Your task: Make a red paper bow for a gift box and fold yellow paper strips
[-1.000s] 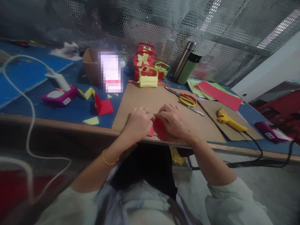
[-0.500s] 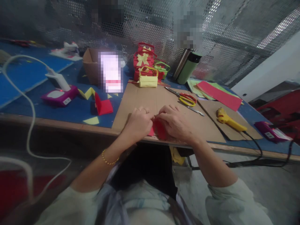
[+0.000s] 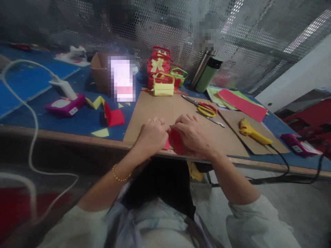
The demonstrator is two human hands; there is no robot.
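Over the front of a brown cardboard sheet, a piece of red paper is pinched between my two hands, largely covered by the fingers. My left hand, a ring on one finger, closes on its left side. My right hand curls over its right side, thumb and fingers together. The fingertips of both hands almost meet at the paper's top edge. Beyond them lie red-and-yellow-handled scissors and a slim metal blade. A small yellow paper bag stands at the sheet's far edge.
Red paper baskets and a green flask stand at the back. Rightward are a yellow glue gun with a cord and a red strip on paper sheets. Leftward are a folded red piece, a purple box and a white cable.
Almost nothing differs. My right hand has shifted very slightly upward, and both hands still keep hold of the red paper.
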